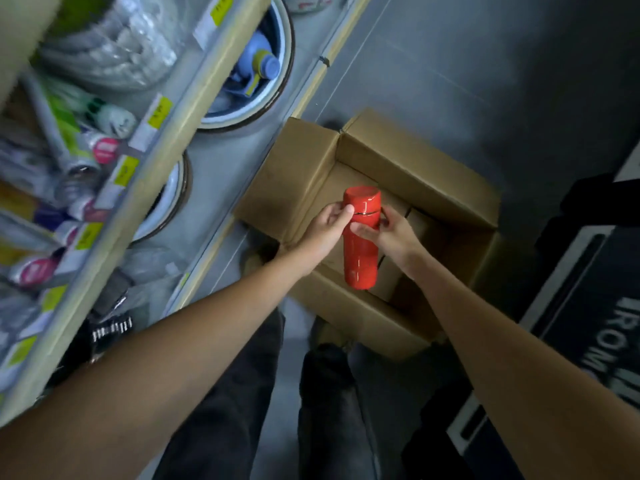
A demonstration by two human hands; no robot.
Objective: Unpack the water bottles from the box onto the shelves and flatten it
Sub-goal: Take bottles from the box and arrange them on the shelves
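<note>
A glossy red water bottle [361, 251] is held upright above an open cardboard box [408, 174] that stands on the grey floor. My left hand [325, 230] grips the bottle from the left near its cap seam. My right hand [391, 233] grips it from the right, fingers curled round its body. Inside the box lie small brown cartons [420, 220], partly hidden by the bottle and my hands. The shelves [145, 161] run along the left, stocked with bottles and packaged goods.
Round basins [266, 81] sit on the low shelf beside the box. A dark box with white lettering [588, 334] stands at the right. My legs and shoes [329, 341] are just in front of the box. Grey floor stretches beyond it.
</note>
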